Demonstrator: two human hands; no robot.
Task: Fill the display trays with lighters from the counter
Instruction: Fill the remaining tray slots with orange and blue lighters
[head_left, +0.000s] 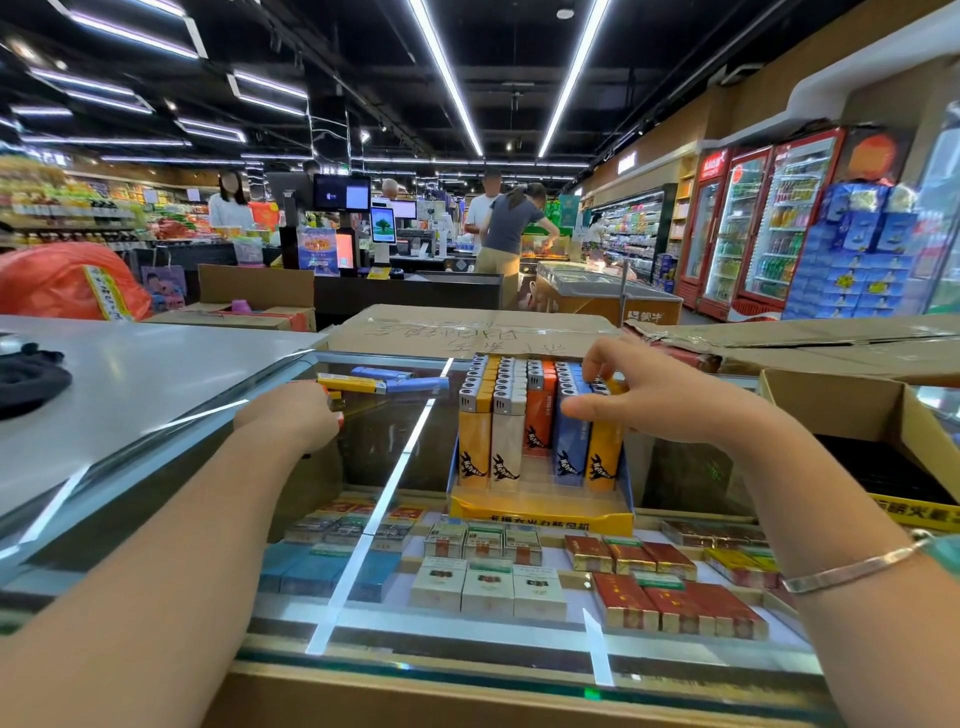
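Note:
A yellow and blue display tray (540, 512) stands on the glass counter (363, 519), packed with upright lighters in yellow, white, orange and blue. My right hand (660, 395) reaches over the tray's right side, its fingers pinching the top of a blue lighter (569, 447) in the front row. My left hand (291, 415) is curled round an orange lighter (337, 408) lying on the glass left of the tray. A yellow lighter (350, 383) and two blue lighters (415, 384) lie loose just beyond that hand.
Cigarette packs (488, 587) fill the case under the glass. An open cardboard box (852, 410) stands to the right, flattened cardboard (467, 327) lies behind the tray, a grey counter top (130, 384) with a black cloth (26, 379) lies to the left. People stand at distant checkouts.

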